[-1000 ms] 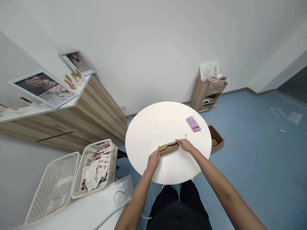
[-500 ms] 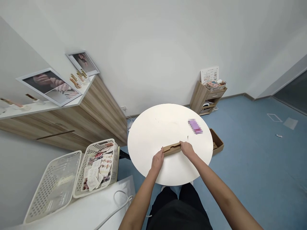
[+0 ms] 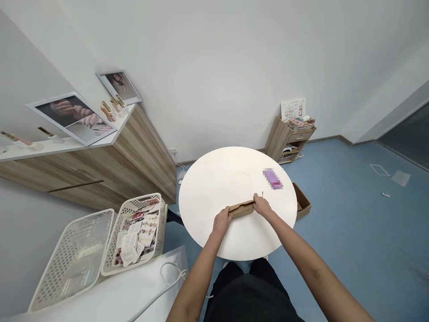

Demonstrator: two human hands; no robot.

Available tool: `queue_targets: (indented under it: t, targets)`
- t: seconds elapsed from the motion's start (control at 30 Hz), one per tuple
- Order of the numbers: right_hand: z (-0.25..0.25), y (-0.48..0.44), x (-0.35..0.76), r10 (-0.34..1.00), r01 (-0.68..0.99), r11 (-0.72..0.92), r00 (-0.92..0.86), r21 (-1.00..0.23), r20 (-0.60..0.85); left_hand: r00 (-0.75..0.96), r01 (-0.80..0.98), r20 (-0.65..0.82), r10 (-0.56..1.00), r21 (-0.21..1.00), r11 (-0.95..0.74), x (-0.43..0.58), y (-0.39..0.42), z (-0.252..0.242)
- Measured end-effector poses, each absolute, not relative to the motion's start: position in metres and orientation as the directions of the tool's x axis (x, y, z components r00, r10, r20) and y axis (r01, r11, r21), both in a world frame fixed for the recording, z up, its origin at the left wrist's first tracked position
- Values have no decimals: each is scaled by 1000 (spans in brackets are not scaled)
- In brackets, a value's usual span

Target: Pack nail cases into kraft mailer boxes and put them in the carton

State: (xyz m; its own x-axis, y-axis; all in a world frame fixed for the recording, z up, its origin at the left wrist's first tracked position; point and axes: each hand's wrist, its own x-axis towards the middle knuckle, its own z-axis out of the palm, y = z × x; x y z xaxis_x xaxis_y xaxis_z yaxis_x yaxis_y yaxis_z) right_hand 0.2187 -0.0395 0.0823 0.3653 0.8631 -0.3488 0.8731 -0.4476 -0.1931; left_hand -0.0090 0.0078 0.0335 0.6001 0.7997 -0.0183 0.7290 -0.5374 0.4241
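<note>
A flat brown cardboard box (image 3: 242,210) rests on or just over the front half of the round white table (image 3: 214,179); I cannot tell whether it touches the top. My left hand (image 3: 221,221) grips its left end, fingers closed round the corner. At the box's right end, my right hand (image 3: 261,205) is closed on the upper corner. A dark gap shows along the upper edge, beneath the notched flap. Beyond my right hand lies a purple item (image 3: 272,178), blurred into pixels.
Left of the table are two white baskets, one holding cards (image 3: 137,235), the other clear plastic (image 3: 83,250). An open cardboard box (image 3: 303,203) sits on the floor at right. A wooden cabinet (image 3: 144,152) and a small cart (image 3: 284,138) stand near the wall.
The dark gap along the box's upper edge looks wider. My right hand has shifted slightly up and right at its corner. My left hand keeps its hold.
</note>
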Motion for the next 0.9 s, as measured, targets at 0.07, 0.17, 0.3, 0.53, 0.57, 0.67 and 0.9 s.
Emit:
queue_targets:
  t: [0.07,0.17,0.3,0.53,0.57,0.67,0.9]
  targets:
    - [85,-36,218,859,879,-444,361,-175,-364,595,743,-55,802,418,-523,-8,8,39]
    - [85,-35,215,857,881,-443,363,-165,-366,607,740,-68,792,411,-532,-7,6,45]
    - [79,-38,213,873,891,-421,347,-168,-343,609,773,-163,776,341,-535,-1,10,54]
    - [94,-41,250,874,778,-411,187,-475,-450,610,792,-281,741,257,-554,17,29,66]
    - [99,-39,256,866,781,-409,169,-472,-471,609,793,-288,739,258,-552,18,30,67]
    - [110,-33,265,860,870,-347,147,-350,-488,597,802,-303,743,261,-538,20,32,68]
    - [110,-10,252,868,953,-238,122,-189,-481,562,826,-327,760,265,-497,25,28,72]
